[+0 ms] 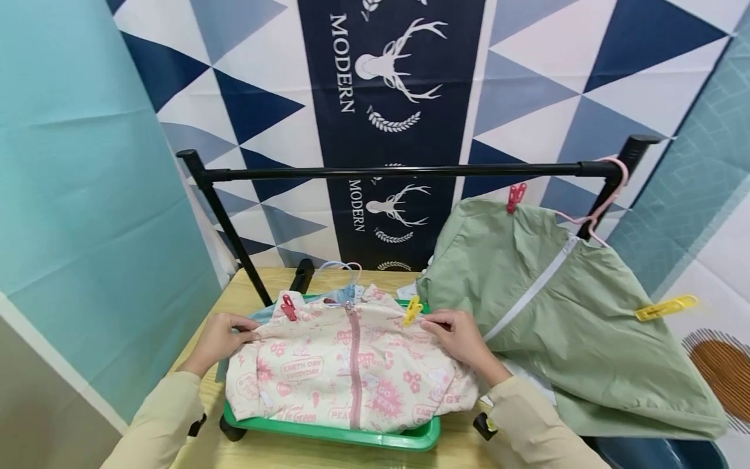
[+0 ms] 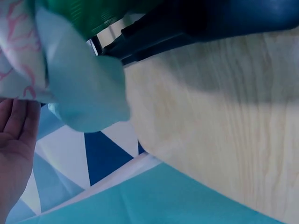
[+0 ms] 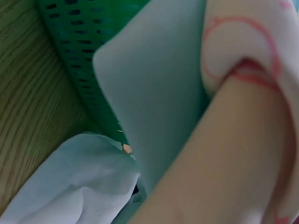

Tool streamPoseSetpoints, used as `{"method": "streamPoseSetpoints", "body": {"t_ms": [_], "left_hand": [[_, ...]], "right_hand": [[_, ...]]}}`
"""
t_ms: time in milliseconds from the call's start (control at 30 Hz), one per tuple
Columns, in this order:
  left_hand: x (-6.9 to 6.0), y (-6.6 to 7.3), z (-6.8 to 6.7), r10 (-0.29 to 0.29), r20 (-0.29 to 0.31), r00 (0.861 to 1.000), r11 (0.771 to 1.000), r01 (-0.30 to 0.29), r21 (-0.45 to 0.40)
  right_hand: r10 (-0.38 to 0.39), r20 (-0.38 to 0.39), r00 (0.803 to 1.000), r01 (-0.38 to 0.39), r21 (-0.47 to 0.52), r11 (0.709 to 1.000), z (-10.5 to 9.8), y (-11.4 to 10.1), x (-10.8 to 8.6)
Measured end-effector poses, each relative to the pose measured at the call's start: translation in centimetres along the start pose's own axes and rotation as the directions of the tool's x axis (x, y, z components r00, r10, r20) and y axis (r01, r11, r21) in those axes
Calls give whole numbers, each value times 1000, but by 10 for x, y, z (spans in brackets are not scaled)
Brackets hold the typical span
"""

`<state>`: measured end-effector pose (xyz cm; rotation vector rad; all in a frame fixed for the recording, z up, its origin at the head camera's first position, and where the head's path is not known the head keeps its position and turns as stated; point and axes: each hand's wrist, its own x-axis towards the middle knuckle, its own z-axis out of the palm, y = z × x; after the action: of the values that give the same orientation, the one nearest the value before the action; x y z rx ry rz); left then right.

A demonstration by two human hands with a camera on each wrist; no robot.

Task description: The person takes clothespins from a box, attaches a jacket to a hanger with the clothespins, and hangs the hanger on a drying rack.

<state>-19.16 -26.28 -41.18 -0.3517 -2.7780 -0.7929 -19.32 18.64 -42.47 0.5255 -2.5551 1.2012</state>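
A cream jacket with pink print and a pink zipper lies spread over a green basket. My left hand pinches its left shoulder between thumb and fingers. At the opposite shoulder, the thumb and fingers of my right hand grip the fabric. A red clothespin sits on the jacket's left shoulder, and a yellow clothespin is on the right. Behind the collar shows a light blue hanger hook. Light blue cloth hangs beside the jacket in the left wrist view.
A black rack bar spans the space behind the basket. On its right end, a pink hanger carries a green jacket with red and yellow clothespins. The wooden table lies underneath. A patterned curtain hangs behind.
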Motion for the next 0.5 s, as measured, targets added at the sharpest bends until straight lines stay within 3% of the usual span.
{"method": "streamPoseSetpoints", "body": {"t_ms": [100,233,500], "left_hand": [[-1,-2,-7,-14,32,999,999,13,29],[1,-3,-12,-21,71,997,999,19,36],[4,5,-11,-5,0,1000,1000,5,-20]], "right_hand": [[-16,8,1000,16,25,1000,3,-3,5],[18,0,1000,-18,58,998,4,-5,7],[90,-55,994,-85,95,992,-3,-12,6]]}}
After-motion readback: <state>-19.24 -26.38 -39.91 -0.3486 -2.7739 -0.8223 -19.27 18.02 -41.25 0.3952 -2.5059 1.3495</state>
